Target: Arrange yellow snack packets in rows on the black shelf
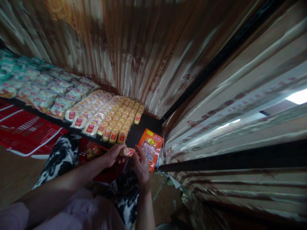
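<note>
Between both hands is a small yellow wrapped snack (128,152) with a red and white label. My left hand (116,155) has its fingers closed round the left end of it. The fingers of my right hand (141,163) pinch its right end. Just beyond, several rows of similar yellow packs (114,134) stand on a black shelf (136,132). Right of them an orange package (151,148) with a clear window hangs or leans at the shelf's edge, close to my right hand. White wrapped packs (90,127) with red labels stand left of the yellow ones.
Larger bagged snacks (59,103) and green bags (11,68) fill the shelf's left part. Red baskets (26,129) lie below its front edge. Printed plastic sheeting (144,57) hangs behind and to the right, with dark bars (223,52) across it.
</note>
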`<state>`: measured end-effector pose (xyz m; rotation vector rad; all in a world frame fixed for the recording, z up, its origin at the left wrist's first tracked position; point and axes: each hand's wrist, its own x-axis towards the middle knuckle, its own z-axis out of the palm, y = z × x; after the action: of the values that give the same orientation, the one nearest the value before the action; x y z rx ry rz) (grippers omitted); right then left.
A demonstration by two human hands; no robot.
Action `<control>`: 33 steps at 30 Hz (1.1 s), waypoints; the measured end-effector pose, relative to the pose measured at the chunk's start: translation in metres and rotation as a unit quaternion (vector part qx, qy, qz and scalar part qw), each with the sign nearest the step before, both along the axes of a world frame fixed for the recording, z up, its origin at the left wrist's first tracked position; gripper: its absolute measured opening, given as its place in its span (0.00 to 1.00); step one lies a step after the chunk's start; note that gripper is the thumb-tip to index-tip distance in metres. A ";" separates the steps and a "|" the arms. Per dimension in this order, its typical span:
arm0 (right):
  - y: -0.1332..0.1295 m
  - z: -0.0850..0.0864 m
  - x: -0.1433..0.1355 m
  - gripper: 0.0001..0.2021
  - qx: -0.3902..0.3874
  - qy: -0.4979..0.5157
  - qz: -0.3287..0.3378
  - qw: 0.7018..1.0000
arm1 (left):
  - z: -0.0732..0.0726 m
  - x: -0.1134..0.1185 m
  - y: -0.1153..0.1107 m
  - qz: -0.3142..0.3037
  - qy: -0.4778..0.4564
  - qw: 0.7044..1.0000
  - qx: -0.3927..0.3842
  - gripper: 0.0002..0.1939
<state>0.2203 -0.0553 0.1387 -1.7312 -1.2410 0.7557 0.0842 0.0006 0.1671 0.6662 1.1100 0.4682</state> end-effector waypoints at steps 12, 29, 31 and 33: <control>-0.006 -0.003 0.008 0.18 0.013 0.105 -0.019 0.994 | -0.004 0.008 0.005 0.022 -0.089 0.995 -0.028 0.27; -0.002 0.004 0.004 0.19 -0.011 0.170 -0.050 0.984 | 0.000 0.019 0.004 0.076 -0.104 0.991 0.024 0.07; -0.001 0.002 0.003 0.19 -0.005 0.164 -0.054 0.985 | 0.000 0.019 0.003 0.069 -0.091 0.992 0.044 0.09; -0.001 0.000 0.002 0.18 -0.001 0.157 -0.060 0.986 | -0.001 0.019 0.002 0.071 -0.075 0.993 0.060 0.12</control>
<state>0.2221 -0.0560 0.1389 -1.5982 -0.9147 0.9172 0.1037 0.0022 0.1660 0.6486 0.9954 0.7003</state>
